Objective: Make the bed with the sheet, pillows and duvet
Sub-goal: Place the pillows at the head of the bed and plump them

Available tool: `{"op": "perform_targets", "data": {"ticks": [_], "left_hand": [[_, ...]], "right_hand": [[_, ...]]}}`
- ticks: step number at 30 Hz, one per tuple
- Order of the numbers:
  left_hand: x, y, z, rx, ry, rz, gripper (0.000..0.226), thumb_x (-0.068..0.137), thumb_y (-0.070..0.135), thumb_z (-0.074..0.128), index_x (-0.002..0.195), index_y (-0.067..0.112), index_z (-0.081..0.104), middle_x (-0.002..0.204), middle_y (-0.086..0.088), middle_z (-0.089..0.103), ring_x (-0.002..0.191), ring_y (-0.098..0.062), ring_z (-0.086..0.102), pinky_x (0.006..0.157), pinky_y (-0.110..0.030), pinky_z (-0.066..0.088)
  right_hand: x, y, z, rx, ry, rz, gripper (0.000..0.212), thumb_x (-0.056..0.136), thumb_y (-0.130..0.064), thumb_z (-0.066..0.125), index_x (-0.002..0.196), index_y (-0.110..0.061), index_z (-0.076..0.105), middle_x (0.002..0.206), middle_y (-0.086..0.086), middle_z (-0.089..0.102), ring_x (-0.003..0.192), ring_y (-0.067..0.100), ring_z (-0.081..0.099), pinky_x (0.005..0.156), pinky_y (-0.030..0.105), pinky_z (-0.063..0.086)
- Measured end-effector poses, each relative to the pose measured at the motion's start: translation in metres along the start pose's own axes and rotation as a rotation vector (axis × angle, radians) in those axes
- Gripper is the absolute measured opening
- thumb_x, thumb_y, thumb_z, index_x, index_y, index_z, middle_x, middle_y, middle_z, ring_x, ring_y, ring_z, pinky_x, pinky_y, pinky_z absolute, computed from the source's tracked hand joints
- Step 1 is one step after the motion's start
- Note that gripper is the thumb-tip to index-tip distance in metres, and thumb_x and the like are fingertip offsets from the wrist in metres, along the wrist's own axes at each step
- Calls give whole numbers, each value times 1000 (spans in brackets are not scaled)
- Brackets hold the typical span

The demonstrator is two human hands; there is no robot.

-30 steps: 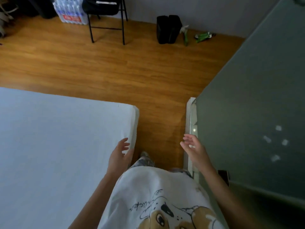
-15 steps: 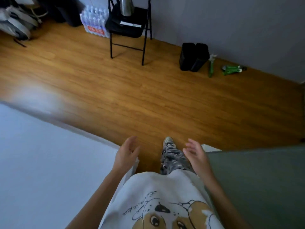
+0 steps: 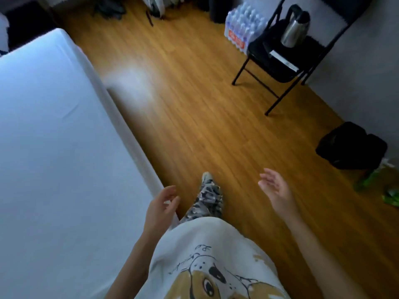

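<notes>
White sheet (image 3: pixel 54 158) covers the bed (image 3: pixel 121 117) at the left of the head view, smooth and matte, with only a few thin creases near its far part. The long side of the bed runs from the far left corner down toward the person, on a slant, and its edge is a soft rounded band along the floor (image 3: pixel 194 104). The floor is of warm brown wooden planks, a little shiny, with a pale patch of light near the bed.

The left hand (image 3: pixel 158 209) is at the near corner of the bed, just beside the edge; its fingers are loosely curved and hold nothing. If it touches the sheet, I cannot tell. The right hand (image 3: pixel 277 190) is over the floor, well apart from the bed, with fingers spread and relaxed, also holding nothing.

On the far right a black folding chair (image 3: pixel 278 59) carries a metal kettle (image 3: pixel 294 29) on its seat. Behind the chair a pack of water bottles (image 3: pixel 241 24), wrapped in clear plastic, stands on the floor. A black bin (image 3: pixel 349 145) stands by the wall at the right; what is inside is not visible.
</notes>
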State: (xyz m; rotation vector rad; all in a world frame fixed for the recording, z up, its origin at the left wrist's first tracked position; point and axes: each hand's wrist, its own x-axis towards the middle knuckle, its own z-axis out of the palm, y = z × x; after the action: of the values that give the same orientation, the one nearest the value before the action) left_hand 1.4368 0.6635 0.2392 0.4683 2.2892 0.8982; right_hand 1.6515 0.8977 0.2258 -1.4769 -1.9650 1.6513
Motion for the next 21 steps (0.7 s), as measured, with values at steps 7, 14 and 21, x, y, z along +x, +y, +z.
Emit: {"op": "perform_targets", "data": {"ticks": [7, 14, 21], "left_hand": [[149, 35, -27, -191, 133, -95, 28, 95, 17, 60, 123, 19, 59, 107, 7, 64, 94, -1, 60, 82, -21, 49], [318, 132, -81, -183, 102, 46, 33, 95, 26, 60, 128, 20, 57, 115, 9, 62, 101, -3, 60, 86, -22, 53], [480, 192, -122, -226, 193, 31, 33, 94, 27, 61, 127, 23, 57, 116, 10, 62, 103, -6, 60, 86, -22, 54]], "right_hand": [[158, -94, 40, -105, -143, -47, 40, 92, -29, 63, 127, -36, 47, 121, -14, 54, 113, 6, 52, 86, 21, 44], [307, -229, 71, -145, -191, -193, 41, 91, -26, 63, 128, -32, 48, 123, -7, 57, 113, 9, 54, 94, 31, 47], [482, -319, 118, -158, -260, -233, 41, 91, -29, 64, 127, -35, 48, 117, -16, 58, 109, -3, 55, 87, 17, 45]]}}
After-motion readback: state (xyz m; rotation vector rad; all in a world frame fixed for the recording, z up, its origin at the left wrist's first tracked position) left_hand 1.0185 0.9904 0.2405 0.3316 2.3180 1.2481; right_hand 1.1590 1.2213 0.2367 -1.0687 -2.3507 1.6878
